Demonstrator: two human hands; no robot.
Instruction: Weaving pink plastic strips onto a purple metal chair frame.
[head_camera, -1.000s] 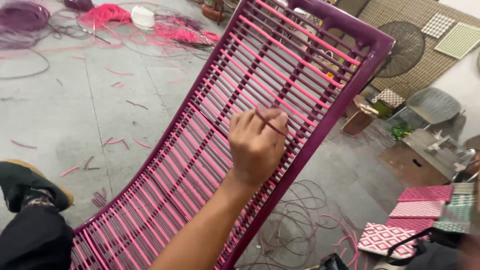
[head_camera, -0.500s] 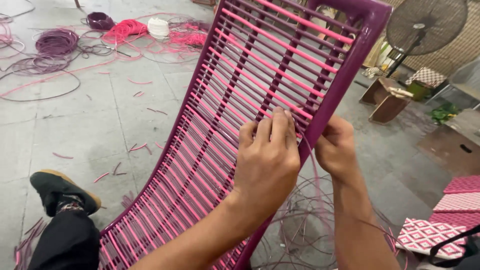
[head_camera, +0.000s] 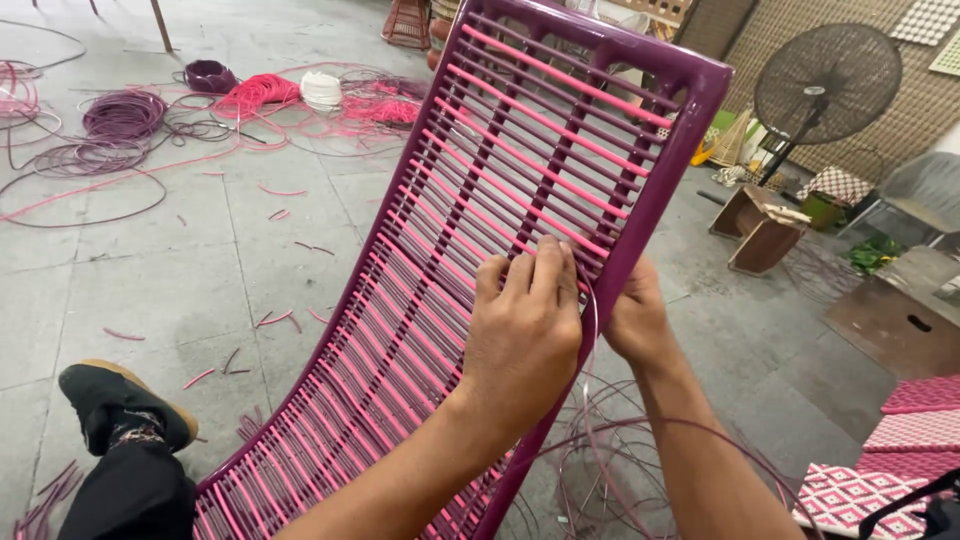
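**Cord at the frame's right rail**

While your left hand (head_camera: 522, 330) presses flat on the woven strands, its fingers curled over a thin purple cord (head_camera: 590, 330), your right hand (head_camera: 637, 322) sits behind the frame's (head_camera: 655, 190) right rail; whether that grip is closed on the cord I cannot tell. The cord arcs from your left fingertips past the rail, down to loose loops (head_camera: 640, 450) on the floor (head_camera: 150, 290). If your left grip slackens, the last row could loosen and gap. The loops below may snag or kink as you draw them. The frame leans tilted, so a hard pull sideways might shift it toward your shoe (head_camera: 120, 405).
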